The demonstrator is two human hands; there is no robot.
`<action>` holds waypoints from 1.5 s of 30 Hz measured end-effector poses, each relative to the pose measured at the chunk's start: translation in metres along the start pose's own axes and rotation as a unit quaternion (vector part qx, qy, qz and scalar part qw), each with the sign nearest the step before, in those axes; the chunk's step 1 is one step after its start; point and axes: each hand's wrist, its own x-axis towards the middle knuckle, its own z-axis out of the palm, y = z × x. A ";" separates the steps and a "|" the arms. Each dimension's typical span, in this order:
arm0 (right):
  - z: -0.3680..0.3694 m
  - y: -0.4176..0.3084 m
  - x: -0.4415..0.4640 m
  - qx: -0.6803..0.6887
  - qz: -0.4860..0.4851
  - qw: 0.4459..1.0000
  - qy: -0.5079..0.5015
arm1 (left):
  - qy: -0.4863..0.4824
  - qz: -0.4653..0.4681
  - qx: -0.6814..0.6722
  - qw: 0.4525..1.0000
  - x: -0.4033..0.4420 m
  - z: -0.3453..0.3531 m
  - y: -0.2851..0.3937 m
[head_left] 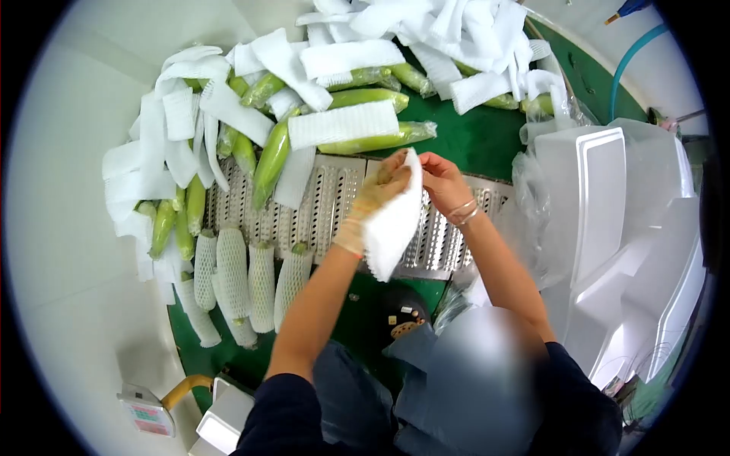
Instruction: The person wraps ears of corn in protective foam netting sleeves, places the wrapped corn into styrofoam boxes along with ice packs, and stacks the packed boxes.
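My left hand (378, 190), in a thin pale glove, is closed around a flat white foam net sleeve (394, 228) above the perforated metal plates. The fingertips of my right hand (443, 186), bare with a bracelet at the wrist, pinch the sleeve's upper end. Just beyond my hands lies a plastic-wrapped green vegetable (380, 139), with another white sleeve (344, 124) across its left part. Several vegetables in white netting (261, 285) stand in a row to the left of my left forearm.
Loose white sleeves (471, 30) and wrapped green vegetables (271, 161) cover the far side and the left. White foam boxes (582, 197) and clear plastic bags (532, 190) are at the right. A scale display (146, 413) sits at the lower left. Perforated metal plates (327, 190) lie mid-table.
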 end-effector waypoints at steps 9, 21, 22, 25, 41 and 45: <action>-0.059 -0.032 0.110 -0.068 0.147 0.983 0.083 | 0.309 0.069 -0.334 0.888 0.108 0.028 -0.052; 0.070 -0.082 -0.020 -0.614 0.010 0.789 -0.016 | 0.026 -0.086 -0.485 0.870 -0.046 0.025 0.020; 0.086 -0.083 -0.044 -0.619 -0.034 0.785 -0.014 | -0.034 -0.122 -0.544 0.830 -0.072 0.024 0.023; 0.107 -0.073 -0.064 -0.450 -0.002 0.893 -0.014 | -0.004 -0.151 -0.530 0.834 -0.103 0.015 0.014; -0.039 0.123 0.101 -0.287 -0.042 0.956 -0.049 | 0.465 0.088 0.019 0.881 0.080 -0.062 -0.025; 0.043 0.082 -0.007 0.064 0.375 0.922 0.071 | 0.111 0.153 0.246 0.951 -0.037 -0.035 0.035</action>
